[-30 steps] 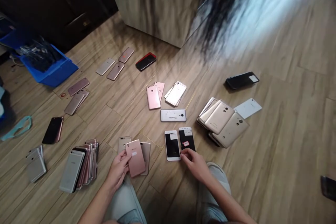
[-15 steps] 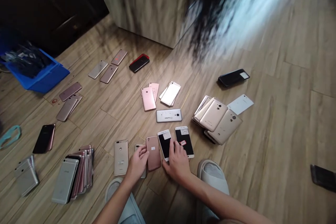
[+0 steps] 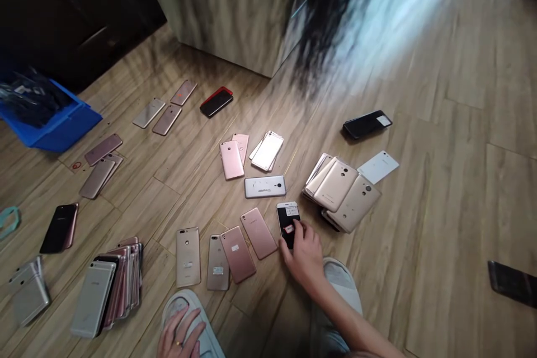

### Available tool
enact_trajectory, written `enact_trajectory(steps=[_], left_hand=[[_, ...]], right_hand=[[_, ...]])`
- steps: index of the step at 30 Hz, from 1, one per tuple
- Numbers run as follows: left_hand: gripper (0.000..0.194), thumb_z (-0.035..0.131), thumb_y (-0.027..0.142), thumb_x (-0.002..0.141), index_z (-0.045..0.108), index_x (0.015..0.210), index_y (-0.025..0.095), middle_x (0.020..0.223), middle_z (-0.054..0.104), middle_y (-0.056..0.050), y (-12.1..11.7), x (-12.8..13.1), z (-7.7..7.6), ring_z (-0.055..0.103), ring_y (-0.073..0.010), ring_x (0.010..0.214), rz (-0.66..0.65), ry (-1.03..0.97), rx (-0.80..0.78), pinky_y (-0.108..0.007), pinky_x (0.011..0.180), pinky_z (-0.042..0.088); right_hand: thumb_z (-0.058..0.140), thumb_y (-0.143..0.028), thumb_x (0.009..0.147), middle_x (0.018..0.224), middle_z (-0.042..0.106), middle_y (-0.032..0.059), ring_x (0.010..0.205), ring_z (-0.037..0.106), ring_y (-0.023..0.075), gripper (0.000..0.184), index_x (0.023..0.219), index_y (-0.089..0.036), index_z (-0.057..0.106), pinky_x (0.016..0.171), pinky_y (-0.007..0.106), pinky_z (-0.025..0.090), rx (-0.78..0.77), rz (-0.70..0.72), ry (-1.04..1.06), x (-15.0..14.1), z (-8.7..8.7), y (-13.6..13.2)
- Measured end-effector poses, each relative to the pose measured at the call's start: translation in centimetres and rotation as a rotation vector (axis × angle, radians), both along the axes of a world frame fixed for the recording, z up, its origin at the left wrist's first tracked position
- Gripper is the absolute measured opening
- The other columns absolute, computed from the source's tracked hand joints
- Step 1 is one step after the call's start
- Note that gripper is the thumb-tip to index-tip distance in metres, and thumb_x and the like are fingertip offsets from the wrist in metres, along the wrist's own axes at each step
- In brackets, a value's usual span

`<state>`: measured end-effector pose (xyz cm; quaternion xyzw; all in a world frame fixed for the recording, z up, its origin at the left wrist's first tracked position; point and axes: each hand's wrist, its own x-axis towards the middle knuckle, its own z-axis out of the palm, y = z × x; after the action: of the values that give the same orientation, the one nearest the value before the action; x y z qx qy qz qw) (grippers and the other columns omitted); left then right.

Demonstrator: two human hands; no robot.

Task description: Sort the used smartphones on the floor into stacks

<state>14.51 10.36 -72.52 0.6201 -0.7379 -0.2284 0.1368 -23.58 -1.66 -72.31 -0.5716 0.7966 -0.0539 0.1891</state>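
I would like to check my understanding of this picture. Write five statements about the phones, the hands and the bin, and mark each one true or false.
1. The right hand touches the phone with the red-edged sticker. True.
2. The left hand is holding a phone. False: no phone shows in it; it is over the left slipper.
3. The silver phone lies with its back up. True.
4. The blue bin is empty. False: dark things are inside it.
5. The black phone with the white label lies on top of the gold pile. False: it lies apart from the pile, farther from the person.
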Motion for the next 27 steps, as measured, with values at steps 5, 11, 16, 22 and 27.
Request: enact_trajectory(steps=[5, 11, 16, 22, 27], left_hand=[[0.037, 0.053, 0.029, 0.081, 0.076, 0.107, 0.042, 0.123, 0.076, 0.002, 0.1, -0.4, 0.5, 0.069, -0.0358, 0.114, -0.195, -0.163, -0.131, -0.057, 0.095, 0.055], [0.025, 0.056, 0.023, 0.083, 0.074, 0.093, 0.035, 0.103, 0.078, -0.003, -1.3, -1.9, 1.2, 0.07, -0.0348, 0.105, -0.179, -0.08, -0.099, -0.055, 0.095, 0.052], [0.024, 0.05, 0.036, 0.096, 0.07, 0.091, 0.023, 0.087, 0.074, -0.007, -7.7, -8.7, 2.3, 0.071, -0.0233, 0.084, 0.431, 0.366, 0.29, -0.036, 0.077, 0.056], [0.054, 0.085, 0.051, 0.072, 0.064, 0.108, 0.016, 0.107, 0.072, -0.011, -15.5, -12.1, 4.3, 0.069, -0.0191, 0.088, 0.401, 0.913, 0.767, -0.029, 0.077, 0.053], [0.048, 0.084, 0.056, 0.071, 0.062, 0.085, 0.016, 0.08, 0.067, -0.005, -13.8, -6.8, 6.9, 0.064, -0.0168, 0.077, 0.538, 0.8, 0.569, -0.027, 0.072, 0.048]], right_hand=[[0.067, -0.034, 0.088, 0.134, 0.056, 0.0249, 0.117, 0.057, 0.038, 0.065, 0.142, -0.004, 0.048, 0.097, 0.044, 0.05, 0.043, -0.034, 0.111, -0.2, -0.5, -1.0], [0.049, -0.033, 0.089, 0.101, 0.074, 0.0152, 0.089, 0.07, 0.0297, 0.041, 0.122, -0.013, 0.066, 0.073, 0.035, 0.051, 0.13, -0.038, -0.138, -5.0, 0.2, -2.3], [0.046, -0.062, 0.085, 0.093, 0.078, 0.0135, 0.083, 0.073, 0.0326, 0.058, 0.105, -0.015, 0.074, 0.071, 0.037, 0.054, -0.022, -0.111, -0.531, -4.9, 0.4, -2.6], [0.054, -0.064, 0.09, 0.11, 0.079, 0.0116, 0.1, 0.074, 0.0313, 0.056, 0.114, -0.017, 0.074, 0.084, 0.037, 0.061, 0.147, 0.139, -1.106, 5.2, 3.6, -3.5], [0.056, -0.061, 0.09, 0.099, 0.081, 0.0088, 0.09, 0.076, 0.0305, 0.045, 0.1, -0.024, 0.079, 0.081, 0.037, 0.062, 0.119, 0.387, -0.969, 5.4, 2.0, -3.2]])
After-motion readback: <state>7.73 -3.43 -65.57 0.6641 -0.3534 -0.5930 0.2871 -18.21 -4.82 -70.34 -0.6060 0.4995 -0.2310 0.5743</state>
